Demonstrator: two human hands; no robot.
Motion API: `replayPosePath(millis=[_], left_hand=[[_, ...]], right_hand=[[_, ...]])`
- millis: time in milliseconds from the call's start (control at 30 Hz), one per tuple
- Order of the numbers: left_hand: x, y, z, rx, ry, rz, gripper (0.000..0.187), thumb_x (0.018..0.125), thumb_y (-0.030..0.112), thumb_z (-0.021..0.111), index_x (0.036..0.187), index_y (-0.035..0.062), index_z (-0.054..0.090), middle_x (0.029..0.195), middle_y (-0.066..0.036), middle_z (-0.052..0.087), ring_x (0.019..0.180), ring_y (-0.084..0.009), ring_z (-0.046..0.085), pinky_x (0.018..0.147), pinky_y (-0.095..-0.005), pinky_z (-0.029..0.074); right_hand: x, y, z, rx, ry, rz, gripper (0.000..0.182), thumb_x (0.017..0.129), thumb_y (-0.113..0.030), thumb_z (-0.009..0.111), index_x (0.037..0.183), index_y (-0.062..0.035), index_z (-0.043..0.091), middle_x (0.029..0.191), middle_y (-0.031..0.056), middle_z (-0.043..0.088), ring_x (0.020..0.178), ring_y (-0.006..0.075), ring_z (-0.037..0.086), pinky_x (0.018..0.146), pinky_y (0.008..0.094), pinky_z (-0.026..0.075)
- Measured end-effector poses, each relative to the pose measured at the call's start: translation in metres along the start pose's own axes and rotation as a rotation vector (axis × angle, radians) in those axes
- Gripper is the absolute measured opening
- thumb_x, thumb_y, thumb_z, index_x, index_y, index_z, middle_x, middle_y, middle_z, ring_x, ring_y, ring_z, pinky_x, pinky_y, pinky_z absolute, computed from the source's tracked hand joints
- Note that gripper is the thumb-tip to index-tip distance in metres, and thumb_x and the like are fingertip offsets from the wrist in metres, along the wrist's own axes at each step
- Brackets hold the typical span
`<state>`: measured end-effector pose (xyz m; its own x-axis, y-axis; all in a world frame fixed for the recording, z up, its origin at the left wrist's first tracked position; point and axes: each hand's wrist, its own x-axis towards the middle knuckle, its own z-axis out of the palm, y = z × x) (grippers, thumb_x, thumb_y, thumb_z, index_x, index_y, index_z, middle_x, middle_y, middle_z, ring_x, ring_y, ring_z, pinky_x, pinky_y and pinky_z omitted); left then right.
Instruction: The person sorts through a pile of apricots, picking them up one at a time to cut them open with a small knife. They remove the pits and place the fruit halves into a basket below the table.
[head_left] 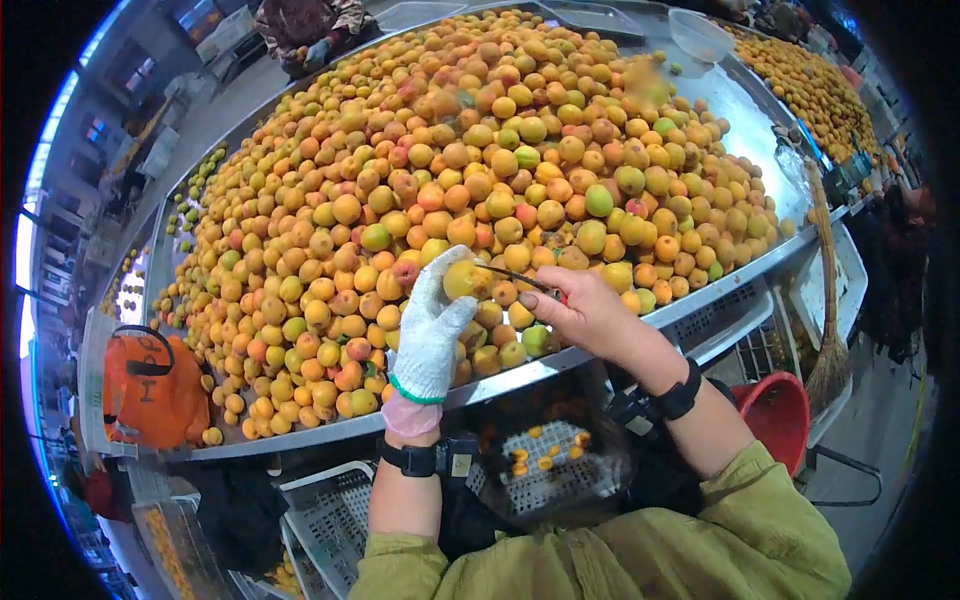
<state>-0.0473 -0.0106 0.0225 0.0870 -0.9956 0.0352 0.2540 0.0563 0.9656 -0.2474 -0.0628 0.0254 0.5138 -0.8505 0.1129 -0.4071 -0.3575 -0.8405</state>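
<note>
My left hand [430, 335], in a white knit glove with a green cuff edge, is closed around a yellow apricot [463, 281] over the near part of the pile. My bare right hand [590, 318] grips a small knife [514, 274] with a thin dark blade; a bit of red handle shows by the fingers. The blade points left, its tip right at the apricot's upper side. Beneath and beyond both hands spreads a large heap of apricots [400, 190], mostly yellow-orange with some green ones.
The heap lies on a metal table with a raised rim [520, 380]. Below me is a white crate [560, 480] holding apricot pieces. An orange bag [155, 385] stands left; a red bucket [778, 420] and straw broom [828, 300] are right. Another person [310, 25] stands across the table.
</note>
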Motion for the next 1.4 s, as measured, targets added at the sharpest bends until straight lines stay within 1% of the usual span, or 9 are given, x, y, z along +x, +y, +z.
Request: replayPosePath(millis=[433,633,700,833,1100,1200,1267,1300,1400], left_hand=[[-0.005,0.012,-0.006,0.149,-0.037,-0.021,0.052,0.081,0.001,0.059,0.131,0.0005,0.047,0.124,-0.009,0.054,0.115,-0.0187,0.053,0.1,-0.0304,0.041],[-0.004,0.0,0.003,-0.132,0.008,0.023,0.053,0.081,-0.001,0.059,0.132,-0.0014,0.045,0.122,-0.012,0.055,0.112,-0.019,0.055,0.096,-0.0294,0.045],[-0.008,0.011,0.002,0.165,-0.037,0.019,0.052,0.083,0.003,0.06,0.132,-0.002,0.044,0.122,-0.013,0.056,0.113,-0.0197,0.055,0.098,-0.0313,0.044],[-0.01,0.004,-0.002,0.166,-0.095,-0.029,0.049,0.085,0.009,0.061,0.13,-0.0022,0.045,0.122,-0.013,0.056,0.114,-0.0204,0.054,0.1,-0.0335,0.043],[-0.005,-0.033,0.017,-0.459,0.037,0.004,0.053,0.093,0.033,0.059,0.13,0.0006,0.041,0.122,-0.015,0.056,0.114,-0.0261,0.055,0.099,-0.0369,0.043],[-0.005,-0.032,0.013,-0.534,0.051,-0.008,0.047,0.096,0.033,0.052,0.13,0.0019,0.042,0.122,-0.016,0.056,0.114,-0.0267,0.055,0.099,-0.0381,0.044],[-0.005,-0.026,0.012,-0.501,0.021,0.017,0.044,0.097,0.03,0.051,0.13,0.002,0.043,0.122,-0.015,0.056,0.114,-0.0263,0.055,0.099,-0.0384,0.044],[-0.004,-0.023,0.009,-0.443,-0.011,0.021,0.043,0.097,0.028,0.051,0.13,0.0017,0.042,0.122,-0.015,0.056,0.114,-0.0264,0.055,0.099,-0.0391,0.043],[-0.006,-0.013,0.005,-0.241,-0.061,0.016,0.044,0.097,0.029,0.05,0.132,0.0018,0.041,0.123,-0.014,0.055,0.115,-0.0257,0.055,0.1,-0.0381,0.042]], right_hand=[[0.0,0.004,0.008,-0.082,-0.116,0.045,0.042,0.091,-0.045,0.052,0.084,-0.0049,0.061,0.067,0.0177,0.06,0.067,0.0377,0.06,0.058,0.0451,0.045],[0.002,-0.002,0.012,-0.021,-0.104,0.062,0.042,0.092,-0.044,0.051,0.085,-0.0045,0.062,0.066,0.0175,0.059,0.066,0.0372,0.059,0.058,0.0446,0.045],[0.002,0.0,0.008,-0.052,-0.143,0.066,0.041,0.092,-0.043,0.052,0.085,-0.0041,0.063,0.065,0.017,0.059,0.064,0.0359,0.059,0.058,0.0437,0.045],[-0.005,-0.002,0.02,0.133,-0.241,0.148,0.039,0.094,-0.039,0.052,0.09,-0.0019,0.063,0.068,0.0162,0.061,0.065,0.0317,0.061,0.059,0.0417,0.045],[-0.002,-0.007,0.04,0.338,-0.064,0.028,0.034,0.094,-0.034,0.056,0.106,-0.0013,0.056,0.084,0.0178,0.063,0.078,0.03,0.062,0.071,0.0389,0.047],[-0.007,-0.015,0.027,0.187,-0.115,0.098,0.031,0.097,-0.028,0.051,0.112,-0.001,0.051,0.079,0.0093,0.057,0.069,0.0181,0.055,0.065,0.0348,0.045],[-0.007,-0.013,0.024,0.143,-0.181,0.002,0.029,0.097,-0.027,0.052,0.108,-0.0007,0.051,0.078,0.0119,0.056,0.068,0.0222,0.056,0.065,0.0361,0.046],[-0.008,-0.02,0.021,0.162,-0.143,-0.019,0.027,0.095,-0.028,0.053,0.098,-0.0019,0.049,0.079,0.0196,0.059,0.078,0.0359,0.061,0.066,0.0438,0.046],[-0.009,-0.02,0.021,0.021,-0.146,0.055,0.026,0.095,-0.028,0.052,0.094,-0.0018,0.047,0.078,0.0218,0.06,0.078,0.0411,0.061,0.064,0.0475,0.046]])
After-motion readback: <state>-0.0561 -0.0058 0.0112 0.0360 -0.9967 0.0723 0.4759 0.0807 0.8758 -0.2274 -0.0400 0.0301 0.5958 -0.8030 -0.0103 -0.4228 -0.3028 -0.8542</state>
